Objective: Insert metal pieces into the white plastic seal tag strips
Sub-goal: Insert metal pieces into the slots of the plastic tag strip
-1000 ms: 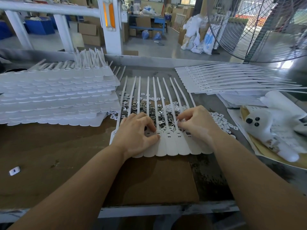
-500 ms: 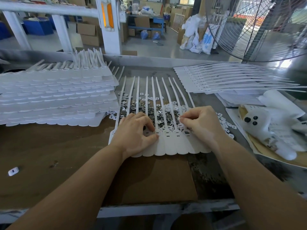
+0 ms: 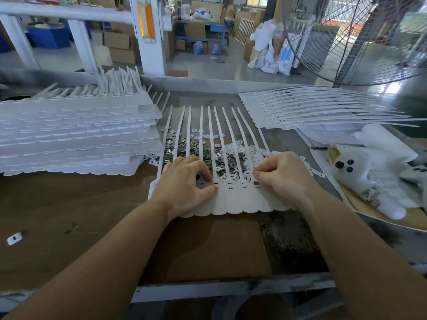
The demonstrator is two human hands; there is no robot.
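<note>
A joined sheet of white seal tag strips point(image 3: 233, 199) lies flat in front of me, its thin tails pointing away. A heap of small metal pieces point(image 3: 221, 155) and white plastic caps point(image 3: 240, 148) lies under the tails. My left hand point(image 3: 184, 185) rests on the left tag heads, fingers curled, thumb and forefinger pinched at a slot; what they hold is hidden. My right hand point(image 3: 284, 179) lies curled over the right tag heads, fingertips pinched just above a slot with a dark metal piece point(image 3: 256, 183) in it.
A tall stack of white tag sheets point(image 3: 76, 137) fills the left of the table. More tag sheets point(image 3: 300, 112) lie fanned at the back right. A white plush toy point(image 3: 369, 174) lies at the right edge. One loose cap point(image 3: 14, 238) sits far left. A large fan point(image 3: 360, 38) stands behind.
Both hands stay on the tag heads with only small finger movements. My right fingertips have shifted slightly along the row of slots.
</note>
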